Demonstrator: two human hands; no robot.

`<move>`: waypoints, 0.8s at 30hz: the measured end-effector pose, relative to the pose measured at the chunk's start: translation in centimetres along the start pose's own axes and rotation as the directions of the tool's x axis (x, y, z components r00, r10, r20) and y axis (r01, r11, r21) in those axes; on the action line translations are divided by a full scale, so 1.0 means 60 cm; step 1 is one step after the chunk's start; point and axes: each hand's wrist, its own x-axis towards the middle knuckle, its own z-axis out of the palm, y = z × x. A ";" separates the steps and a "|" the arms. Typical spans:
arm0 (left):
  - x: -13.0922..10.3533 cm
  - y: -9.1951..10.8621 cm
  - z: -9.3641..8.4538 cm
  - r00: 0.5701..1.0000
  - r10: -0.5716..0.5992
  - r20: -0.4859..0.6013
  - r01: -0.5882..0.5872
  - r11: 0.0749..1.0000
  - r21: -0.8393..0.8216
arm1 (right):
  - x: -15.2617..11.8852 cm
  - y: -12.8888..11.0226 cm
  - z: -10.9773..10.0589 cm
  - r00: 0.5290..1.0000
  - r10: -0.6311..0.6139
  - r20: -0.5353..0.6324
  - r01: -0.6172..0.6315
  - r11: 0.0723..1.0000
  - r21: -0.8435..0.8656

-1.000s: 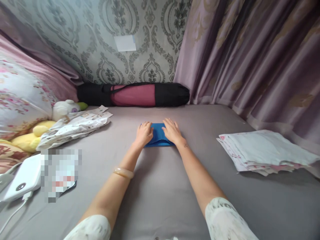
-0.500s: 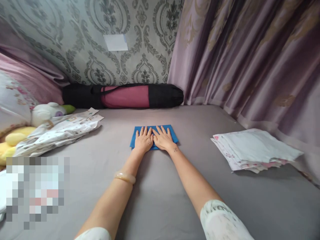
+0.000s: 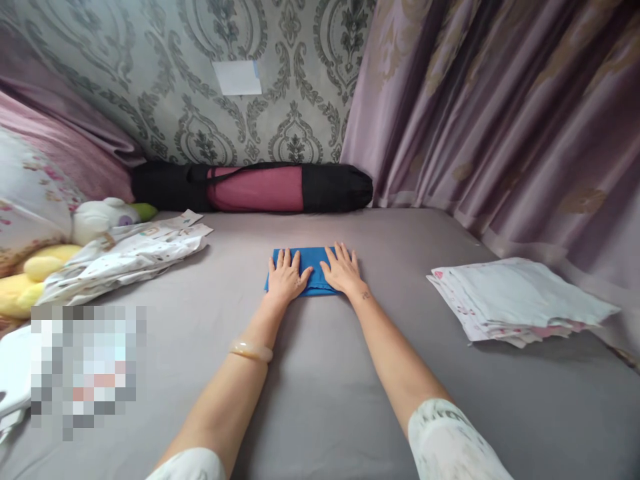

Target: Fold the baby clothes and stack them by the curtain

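A folded blue cloth lies flat on the grey bed sheet, its long side running across my view. Pressed on its left part is my left hand, palm down with the fingers apart. My right hand rests the same way on the right part, fingers spread toward the far edge. Between the two hands the middle of the cloth shows, with a layered fold along the near edge. The parts under my palms are hidden.
A stack of pale folded cloths lies at the right. To the left are crumpled white patterned fabric, a yellow plush toy and a white plush toy. A long black and maroon bag lies along the wall.
My hands have moved apart over the blue cloth, the right one shifting to the right edge. More of the cloth's middle shows now. The view has shifted slightly.
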 end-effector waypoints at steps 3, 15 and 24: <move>0.001 0.001 0.003 0.999 -0.009 0.037 0.010 1.000 -0.021 | 0.002 0.004 0.009 0.998 0.032 0.049 -0.033 0.999 0.008; 0.000 -0.020 -0.013 0.994 -0.109 0.021 0.111 0.986 -0.122 | 0.009 0.015 0.010 0.993 0.116 0.020 -0.116 0.992 0.050; 0.005 -0.031 -0.012 0.983 -0.154 0.103 0.175 0.953 -0.249 | 0.010 0.008 0.004 0.987 0.146 0.066 -0.146 0.989 -0.007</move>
